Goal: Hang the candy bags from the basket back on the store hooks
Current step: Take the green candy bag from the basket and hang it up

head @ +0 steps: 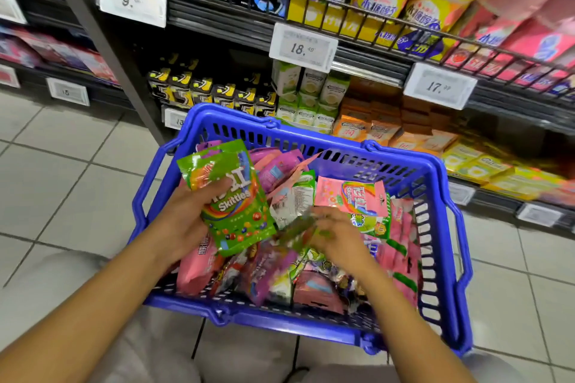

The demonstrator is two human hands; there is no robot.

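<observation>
A blue plastic basket [435, 183] rests on my lap, full of candy bags in pink, purple and green. My left hand [186, 214] grips a stack of green Skittles bags [236, 205] held upright over the basket's left side, thumb across the front. My right hand [336, 236] reaches into the middle of the pile; its fingers are blurred and close around a green bag [298, 230]. A pink Skittles bag [351, 196] lies just beyond that hand. No store hooks are in view.
Dark wire shelves [342, 9] stand right behind the basket, holding gum packs, yellow and pink sweet bags and boxed candy, with white price tags [303, 47] on their edges. A grey upright post [102, 40] rises at left. Grey tiled floor [62, 171] surrounds the basket.
</observation>
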